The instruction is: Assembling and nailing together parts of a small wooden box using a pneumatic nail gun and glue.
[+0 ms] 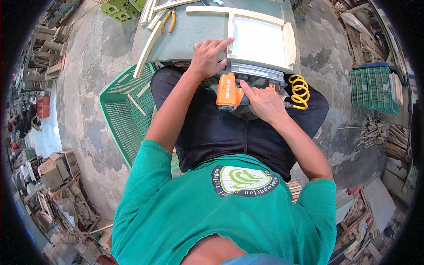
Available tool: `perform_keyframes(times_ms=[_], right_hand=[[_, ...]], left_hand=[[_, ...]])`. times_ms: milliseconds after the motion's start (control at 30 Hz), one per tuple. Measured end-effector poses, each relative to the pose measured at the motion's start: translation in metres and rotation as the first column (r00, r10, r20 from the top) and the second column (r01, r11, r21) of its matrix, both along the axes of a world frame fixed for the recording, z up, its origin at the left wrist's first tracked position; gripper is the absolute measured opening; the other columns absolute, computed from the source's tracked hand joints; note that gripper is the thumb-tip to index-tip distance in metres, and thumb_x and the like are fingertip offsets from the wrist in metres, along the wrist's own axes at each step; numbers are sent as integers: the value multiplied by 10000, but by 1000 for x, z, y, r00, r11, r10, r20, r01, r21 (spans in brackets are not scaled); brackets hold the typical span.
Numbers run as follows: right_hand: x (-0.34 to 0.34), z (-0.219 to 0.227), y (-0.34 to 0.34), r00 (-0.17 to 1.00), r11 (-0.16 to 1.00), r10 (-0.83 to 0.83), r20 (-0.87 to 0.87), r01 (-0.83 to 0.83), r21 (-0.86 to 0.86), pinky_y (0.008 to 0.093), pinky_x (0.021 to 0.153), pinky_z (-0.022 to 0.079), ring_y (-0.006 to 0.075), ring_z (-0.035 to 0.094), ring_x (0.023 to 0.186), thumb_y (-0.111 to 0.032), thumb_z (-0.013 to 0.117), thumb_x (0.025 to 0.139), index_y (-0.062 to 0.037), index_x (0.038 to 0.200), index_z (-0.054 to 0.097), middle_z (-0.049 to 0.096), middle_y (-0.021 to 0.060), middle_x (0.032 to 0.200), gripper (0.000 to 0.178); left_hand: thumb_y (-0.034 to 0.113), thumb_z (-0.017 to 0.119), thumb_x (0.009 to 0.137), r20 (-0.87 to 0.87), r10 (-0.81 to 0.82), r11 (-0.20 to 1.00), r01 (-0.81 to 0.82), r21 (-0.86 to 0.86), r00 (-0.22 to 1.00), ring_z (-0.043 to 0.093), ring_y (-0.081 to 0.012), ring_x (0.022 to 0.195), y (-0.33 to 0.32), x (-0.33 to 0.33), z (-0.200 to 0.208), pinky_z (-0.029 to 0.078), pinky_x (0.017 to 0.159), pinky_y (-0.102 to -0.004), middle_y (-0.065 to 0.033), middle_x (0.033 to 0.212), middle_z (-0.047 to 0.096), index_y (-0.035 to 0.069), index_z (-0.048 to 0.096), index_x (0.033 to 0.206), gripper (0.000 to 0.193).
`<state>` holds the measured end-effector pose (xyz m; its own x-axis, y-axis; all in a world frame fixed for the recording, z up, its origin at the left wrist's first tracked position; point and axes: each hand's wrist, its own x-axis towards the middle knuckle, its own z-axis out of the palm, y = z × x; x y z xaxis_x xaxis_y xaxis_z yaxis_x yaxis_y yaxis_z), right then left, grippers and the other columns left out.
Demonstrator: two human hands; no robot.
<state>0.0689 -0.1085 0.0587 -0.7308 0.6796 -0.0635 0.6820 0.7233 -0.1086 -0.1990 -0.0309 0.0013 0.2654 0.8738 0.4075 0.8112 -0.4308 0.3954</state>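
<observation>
My right hand (267,101) is wrapped round the handle of an orange nail gun (226,89), its index finger stretched along the body. The gun lies sideways over my lap, its nose against the near left corner of a wooden frame (256,61). A white panel (256,39) fills that frame on the low table. My left hand (209,57) holds the same corner, index fingertip on the frame's left strip and thumb close to the gun's nose. A coiled yellow air hose (300,92) hangs from the gun's right end.
On the table (190,35) lie orange-handled pliers (168,21) and several wood strips (148,51). A green plastic basket (119,110) with strips in it stands to my left. At the right are green crates (370,89) and a heap of wood offcuts (375,131).
</observation>
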Motion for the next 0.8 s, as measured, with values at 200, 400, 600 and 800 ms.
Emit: perform_keyframes(times_ms=[200, 400, 600, 800], right_hand=[[6, 5, -1, 1000, 1000, -13, -28, 13, -6, 431, 701, 575, 303, 711, 752, -82, 704, 812, -95, 1486, 542, 694, 88, 856, 694], [39, 63, -4, 998, 999, 17, -68, -14, 33, 404, 712, 562, 279, 705, 759, -100, 787, 753, -89, 1503, 555, 687, 71, 850, 786], [81, 125, 61, 973, 964, -105, -206, 150, 219, 447, 775, 571, 348, 718, 841, -96, 900, 653, -72, 1521, 551, 753, 149, 1056, 936], [80, 139, 201, 988, 942, -143, -56, 153, 300, 478, 775, 584, 392, 732, 876, -124, 845, 752, -181, 1573, 493, 752, 180, 1145, 895]], left_hand=[[214, 811, 796, 1, 1, 1000, -1, -16, 1000, 599, -257, 1217, 1, 2, 2, 367, 974, -466, -13, 1260, 677, 315, 491, 1557, 832], [253, 793, 789, -1, -7, 999, 7, -50, 1000, 599, -269, 1230, 1, 0, 2, 361, 1021, -477, -48, 1274, 672, 280, 471, 1572, 847], [379, 740, 844, 359, 207, 925, -63, -375, 910, 612, -290, 1285, 13, -5, 23, 399, 1116, -474, -140, 1437, 625, 117, 408, 1613, 877], [535, 722, 784, 462, 535, 747, -140, -650, 708, 623, -328, 1290, 73, 30, 36, 375, 1116, -499, -211, 1400, 647, -4, 548, 1471, 891]])
